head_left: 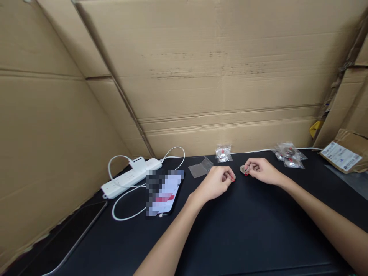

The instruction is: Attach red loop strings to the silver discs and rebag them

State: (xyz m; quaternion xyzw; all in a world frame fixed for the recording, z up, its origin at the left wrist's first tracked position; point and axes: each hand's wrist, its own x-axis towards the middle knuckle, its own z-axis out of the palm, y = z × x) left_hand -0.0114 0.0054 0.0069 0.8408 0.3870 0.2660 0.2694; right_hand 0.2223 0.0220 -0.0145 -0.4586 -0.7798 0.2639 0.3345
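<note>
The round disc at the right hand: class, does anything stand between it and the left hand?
Nothing visible blocks the way from the left hand, with a small pale piece at its fingertips, to the disc. The clear packet lies farther back.

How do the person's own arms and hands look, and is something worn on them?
The left hand and right hand wear no gloves. No sleeve, watch or bracelet shows on either forearm. Small red spots show at the fingers; whether nail polish, I cannot tell.
</note>
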